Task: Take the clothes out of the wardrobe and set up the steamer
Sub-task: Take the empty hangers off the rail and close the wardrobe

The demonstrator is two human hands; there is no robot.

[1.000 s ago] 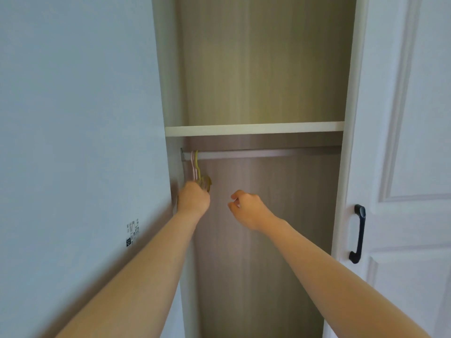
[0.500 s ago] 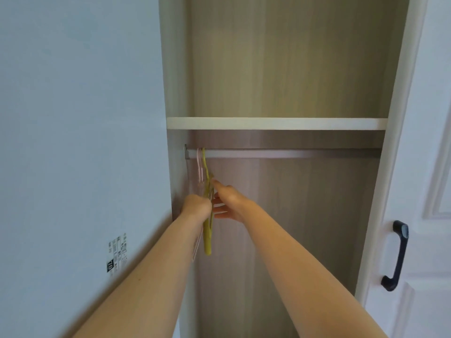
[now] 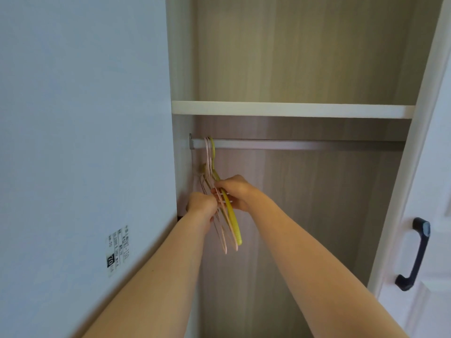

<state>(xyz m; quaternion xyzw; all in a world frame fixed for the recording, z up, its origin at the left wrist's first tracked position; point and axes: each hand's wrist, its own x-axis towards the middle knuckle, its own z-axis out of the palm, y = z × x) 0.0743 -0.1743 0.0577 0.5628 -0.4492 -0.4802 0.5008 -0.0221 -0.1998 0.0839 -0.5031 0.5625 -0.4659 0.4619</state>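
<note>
Head view: both hands meet at six o'clock below the white wardrobe rail. Left hand curls around thin pink plastic hangers; right hand pinches the yellow-green plastic hanger, all hooked at the rail's nine-o'clock end.

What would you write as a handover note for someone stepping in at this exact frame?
Left hand: grips the pink hangers low on the bunch.
Right hand: pinches the yellow-green hanger beside them.
Hangers: all bare, hooks over the wardrobe rail at its far left end, under the shelf.
Done: wardrobe door is open and the hangers are in hand.
Left: unhook the hangers. No clothes and no steamer are in view, so both have yet to be found.
</note>
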